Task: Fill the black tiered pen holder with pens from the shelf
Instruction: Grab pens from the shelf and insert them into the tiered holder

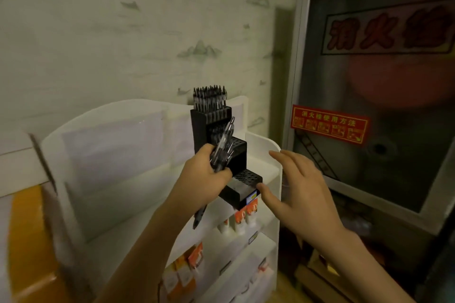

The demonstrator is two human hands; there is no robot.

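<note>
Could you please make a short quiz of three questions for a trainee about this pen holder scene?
1. True or false: the top tier of the black tiered pen holder already holds pens.
2. Which hand grips the bundle of pens? A) left hand B) right hand
3. Fill in: the lowest tier's holes look ____.

Key: 1 true. 2 A. 3 empty; the open right hand's thumb is at that tier's front corner, on the white shelf.
</note>
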